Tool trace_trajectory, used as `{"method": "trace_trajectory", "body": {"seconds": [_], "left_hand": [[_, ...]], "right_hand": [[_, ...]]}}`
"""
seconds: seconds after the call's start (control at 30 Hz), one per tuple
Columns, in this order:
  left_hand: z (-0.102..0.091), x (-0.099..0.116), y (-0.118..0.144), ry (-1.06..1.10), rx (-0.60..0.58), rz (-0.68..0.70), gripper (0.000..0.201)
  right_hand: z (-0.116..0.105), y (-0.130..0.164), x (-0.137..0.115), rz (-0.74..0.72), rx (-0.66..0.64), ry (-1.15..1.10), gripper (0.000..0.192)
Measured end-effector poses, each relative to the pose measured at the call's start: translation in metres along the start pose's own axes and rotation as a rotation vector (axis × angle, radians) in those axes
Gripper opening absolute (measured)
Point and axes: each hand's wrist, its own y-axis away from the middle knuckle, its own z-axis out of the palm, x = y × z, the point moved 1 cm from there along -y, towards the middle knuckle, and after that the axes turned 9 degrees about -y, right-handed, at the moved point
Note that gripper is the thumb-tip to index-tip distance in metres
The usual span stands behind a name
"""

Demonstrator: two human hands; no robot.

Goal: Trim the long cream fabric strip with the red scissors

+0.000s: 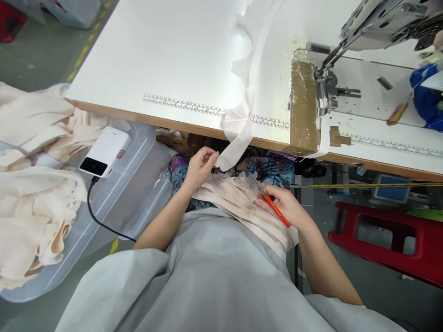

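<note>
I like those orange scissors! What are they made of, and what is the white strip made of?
The scissors in the right hand look like grey metal blades with smooth orange plastic handles. The white strip in the left hand looks like soft matte cloth: it folds and droops.

Two hands show, the left hand [200,167] and the right hand [284,205]. One pair of orange-handled snips [270,202] lies in the right hand. One white fabric strip [242,115] hangs off the one tabletop [166,50]. One sewing machine [377,23] stands on it, and two printed ruler scales [183,105] run along its front edge. One stack of cream strips [242,203] rests on the lap. One clear plastic bin [138,184] sits at the left, with one white power bank [104,151] and one black cable [100,216]. One red stool [391,240] stands at the right. One yellow measuring tape [374,185] stretches below the tabletop.
</note>
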Motion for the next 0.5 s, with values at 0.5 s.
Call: {"method": "trace_trajectory", "body": {"seconds": [0.5], "left_hand": [[-0.037, -0.035, 0.024, -0.368, 0.147, -0.394, 0.016]], "right_hand": [[0.000, 0.008, 0.010, 0.063, 0.051, -0.117, 0.046]]}}
